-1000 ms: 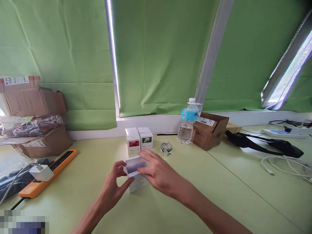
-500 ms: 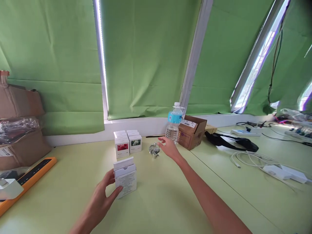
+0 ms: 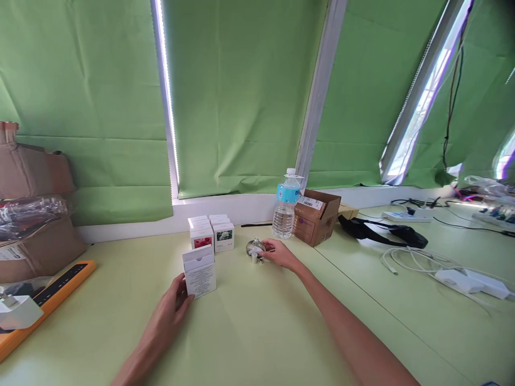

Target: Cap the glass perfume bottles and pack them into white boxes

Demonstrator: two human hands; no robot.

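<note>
A small white box [image 3: 201,277] with its top flap up stands on the pale green table, its printed side towards me. My left hand [image 3: 175,295] grips its left edge between thumb and fingers. At the table's middle lies a shiny silver metal object [image 3: 254,247], with a small silver piece by its front. My right hand [image 3: 278,253] is at its right side, fingertips pinched against it; whether they grip it or a small part beside it is unclear. Behind the held box stand two rows of white boxes, the front ones with a red picture [image 3: 202,239] and a white-flower picture [image 3: 223,237].
A water bottle [image 3: 286,206] and an open brown carton [image 3: 316,217] stand behind my right hand. Further right are a black strap-like item [image 3: 382,233] and white cables with adapters [image 3: 462,281]. An orange power strip [image 3: 64,281] and stacked cartons [image 3: 40,246] are at the left.
My left hand and the white box have moved away from me and slightly left. My right hand has come down from beside the bottle to the silver object.
</note>
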